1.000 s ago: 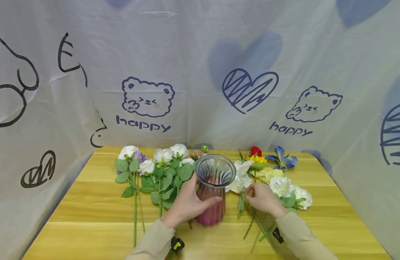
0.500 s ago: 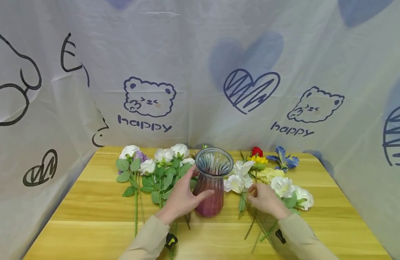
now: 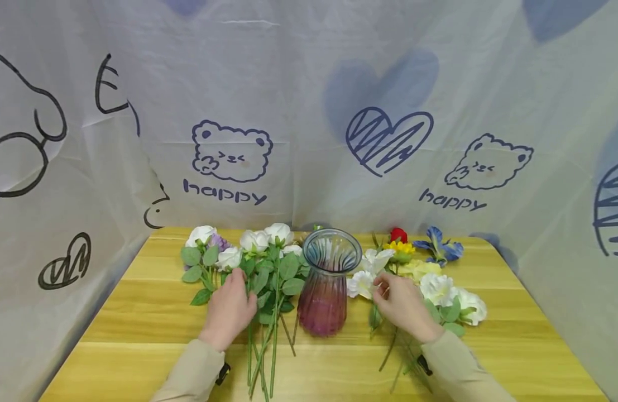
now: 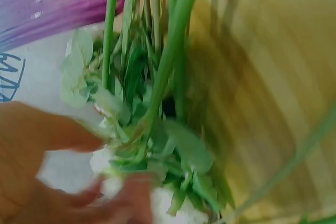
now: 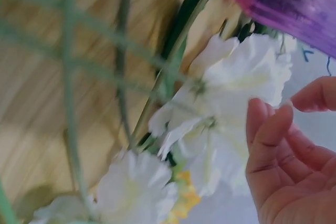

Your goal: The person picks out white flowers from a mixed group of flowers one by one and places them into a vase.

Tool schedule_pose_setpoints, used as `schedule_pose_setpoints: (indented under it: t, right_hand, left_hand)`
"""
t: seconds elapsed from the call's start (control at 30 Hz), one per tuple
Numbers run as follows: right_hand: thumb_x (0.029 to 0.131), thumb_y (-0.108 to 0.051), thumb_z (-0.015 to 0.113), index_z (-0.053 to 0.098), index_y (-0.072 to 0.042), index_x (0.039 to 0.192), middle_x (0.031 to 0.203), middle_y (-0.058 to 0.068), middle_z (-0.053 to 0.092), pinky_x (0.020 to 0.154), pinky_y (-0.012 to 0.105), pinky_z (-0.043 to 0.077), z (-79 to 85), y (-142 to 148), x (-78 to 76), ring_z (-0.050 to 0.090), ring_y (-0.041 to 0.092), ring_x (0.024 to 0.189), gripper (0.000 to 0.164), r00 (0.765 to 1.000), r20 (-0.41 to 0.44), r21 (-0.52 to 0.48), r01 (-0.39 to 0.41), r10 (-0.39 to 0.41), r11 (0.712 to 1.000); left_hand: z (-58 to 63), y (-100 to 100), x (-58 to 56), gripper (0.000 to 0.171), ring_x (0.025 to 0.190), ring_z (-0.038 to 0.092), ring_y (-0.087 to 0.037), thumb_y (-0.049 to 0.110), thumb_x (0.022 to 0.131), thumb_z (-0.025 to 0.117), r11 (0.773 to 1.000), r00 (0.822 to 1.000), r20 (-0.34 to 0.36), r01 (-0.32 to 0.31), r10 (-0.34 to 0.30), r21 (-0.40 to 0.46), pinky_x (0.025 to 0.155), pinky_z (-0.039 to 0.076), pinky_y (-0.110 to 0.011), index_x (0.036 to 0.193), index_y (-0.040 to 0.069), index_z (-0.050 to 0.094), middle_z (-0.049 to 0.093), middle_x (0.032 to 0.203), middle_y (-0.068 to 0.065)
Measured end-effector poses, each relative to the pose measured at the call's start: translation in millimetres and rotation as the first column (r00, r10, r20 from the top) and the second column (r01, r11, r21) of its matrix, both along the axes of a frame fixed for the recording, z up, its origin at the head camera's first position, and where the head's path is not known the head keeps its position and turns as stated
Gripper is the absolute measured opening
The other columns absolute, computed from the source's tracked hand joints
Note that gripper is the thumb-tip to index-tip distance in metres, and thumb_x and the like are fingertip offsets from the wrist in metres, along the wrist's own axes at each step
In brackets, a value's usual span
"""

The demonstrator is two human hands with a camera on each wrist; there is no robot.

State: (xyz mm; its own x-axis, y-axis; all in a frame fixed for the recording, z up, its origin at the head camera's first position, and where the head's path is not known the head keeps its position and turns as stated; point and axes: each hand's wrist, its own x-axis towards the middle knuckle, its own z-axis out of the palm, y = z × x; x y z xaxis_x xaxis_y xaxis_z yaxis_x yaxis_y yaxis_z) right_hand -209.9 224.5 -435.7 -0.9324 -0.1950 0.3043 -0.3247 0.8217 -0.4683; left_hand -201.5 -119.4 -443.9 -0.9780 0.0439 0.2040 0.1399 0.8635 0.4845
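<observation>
Only the head view showed the glass vase (image 3: 322, 304) whole, lower center, between a left hand (image 3: 228, 309), thumb and fingers parted, and loosely curled right hand (image 3: 405, 307).

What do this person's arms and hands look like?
The left sleeve and right sleeve are beige and reach the wrists. The left hand and right hand are ungloved, with bare fingers. A small black piece shows beside each sleeve; its purpose is unclear.

From above, the head camera faces forward and down; the wrist cameras (much nearer) both catch the vase (image 3: 322, 304).
</observation>
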Motion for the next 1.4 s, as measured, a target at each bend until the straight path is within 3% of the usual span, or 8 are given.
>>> schedule_pose_setpoints:
  t: [0.13,0.2,0.43,0.67,0.87,1.03,1.3,1.4]
  right_hand:
    - [0.076,-0.001,0.062,0.065,-0.004,0.086,0.063,-0.008,0.055,0.048,0.023,0.046,-1.6,-13,-0.1,0.05,0.005,0.054,0.011,0.995,-0.086,-0.054,-0.056,0.051,0.997]
    - [0.076,0.002,0.062,0.065,-0.002,0.09,0.066,-0.008,0.056,0.051,0.022,0.048,-2.9,-20,-0.6,0.052,0.006,0.058,0.015,0.989,-0.109,-0.099,-0.108,0.098,0.989]
    - [0.077,0.007,0.062,0.056,-0.005,0.119,0.095,0.007,0.063,0.068,0.026,0.057,-1.4,-39,1.2,0.062,0.018,0.085,0.044,0.967,-0.039,-0.297,-0.253,0.253,0.921]
    - [0.077,-0.001,0.067,0.022,-0.016,0.15,0.137,0.009,0.048,0.099,0.048,0.043,-1.6,-48,9.6,0.049,0.026,0.121,0.087,0.945,0.041,-0.348,-0.291,0.324,0.891]
    - [0.079,-0.002,0.069,0.024,-0.012,0.149,0.144,0.014,0.038,0.103,0.051,0.038,-5.8,-56,12.0,0.041,0.032,0.128,0.084,0.924,0.004,-0.427,-0.345,0.383,0.836]
    - [0.079,-0.025,0.076,0.027,-0.022,0.146,0.14,0.007,0.043,0.1,0.047,0.042,-7.5,-67,11.1,0.045,0.026,0.125,0.084,0.945,0.026,-0.45,-0.281,0.327,0.848]
    - [0.073,-0.039,0.079,0.026,-0.025,0.145,0.133,0.003,0.05,0.096,0.045,0.046,-13.4,-83,6.9,0.054,0.022,0.115,0.09,0.968,0.018,-0.499,-0.207,0.248,0.842]
    - [0.074,-0.038,0.079,0.026,-0.024,0.145,0.131,0.006,0.051,0.093,0.044,0.049,-18.0,-85,7.1,0.056,0.024,0.112,0.09,0.969,0.005,-0.506,-0.209,0.246,0.837]
  left_hand:
    - [2.1,-8,4.0,0.024,0.046,0.045,-0.019,0.017,0.091,0.055,1.0,0.975,0.224,-0.005,0.007,-0.009,0.04,0.04,-0.031,0.095,-0.006,0.051,0.05,0.064,-0.008]
    - [0.4,-9,4.0,0.022,0.043,0.039,-0.014,0.018,0.093,0.052,1.0,0.965,0.261,0.004,-0.01,0.022,0.039,0.036,-0.028,0.082,0.0,0.053,0.044,0.056,-0.003]
    - [-9.0,-15,-2.2,0.033,0.045,0.03,-0.012,0.017,0.094,0.05,0.984,0.95,0.304,0.013,-0.067,0.176,0.041,0.027,-0.024,0.064,0.012,0.039,0.033,0.053,0.001]
    - [-10.7,-17,-3.1,0.022,0.059,0.058,-0.02,0.022,0.094,0.053,0.932,0.911,0.392,-0.025,-0.128,0.361,0.051,0.047,-0.031,0.084,0.003,0.061,0.06,0.072,-0.008]
    - [-11.9,-14,1.4,0.027,0.054,0.043,-0.013,0.022,0.084,0.066,0.916,0.877,0.437,0.009,-0.2,0.401,0.049,0.039,-0.026,0.094,0.0,0.056,0.048,0.069,-0.002]
    - [-16.1,-12,5.1,0.023,0.057,0.038,-0.013,0.006,0.079,0.069,0.905,0.891,0.404,0.017,-0.206,0.425,0.05,0.035,-0.024,0.092,0.002,0.051,0.044,0.068,-0.002]
    - [-3.3,-15,4.8,0.029,0.057,0.055,-0.016,0.002,0.086,0.063,0.743,0.891,0.357,-0.035,-0.279,0.669,0.053,0.053,-0.03,0.11,-0.004,0.048,0.056,0.081,-0.01]
    - [10.2,-14,3.2,0.034,0.06,0.057,-0.016,0.006,0.088,0.063,0.703,0.907,0.306,-0.015,-0.29,0.711,0.057,0.055,-0.03,0.117,-0.003,0.048,0.06,0.087,-0.013]
